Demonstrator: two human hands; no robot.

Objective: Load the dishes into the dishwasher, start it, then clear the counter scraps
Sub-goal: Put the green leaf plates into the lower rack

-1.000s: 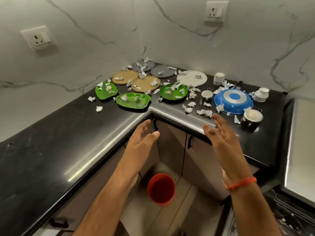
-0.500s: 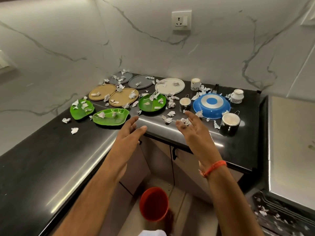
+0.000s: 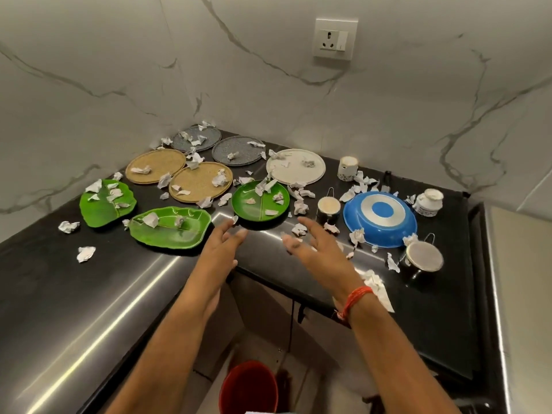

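Left hand (image 3: 219,246) and right hand (image 3: 316,249) extend over the black counter (image 3: 59,294), fingers straight, slightly spread, holding nothing. Both fingertips lie near the round green plate (image 3: 260,201), amid paper scraps (image 3: 299,207).

Black counter (image 3: 74,294), corner run. On it: green plates (image 3: 170,227), tan plates (image 3: 200,182), grey plates (image 3: 236,150), white plate (image 3: 295,167), blue pan (image 3: 379,219) upside down, cups (image 3: 422,259), paper scraps (image 3: 86,253) scattered throughout.
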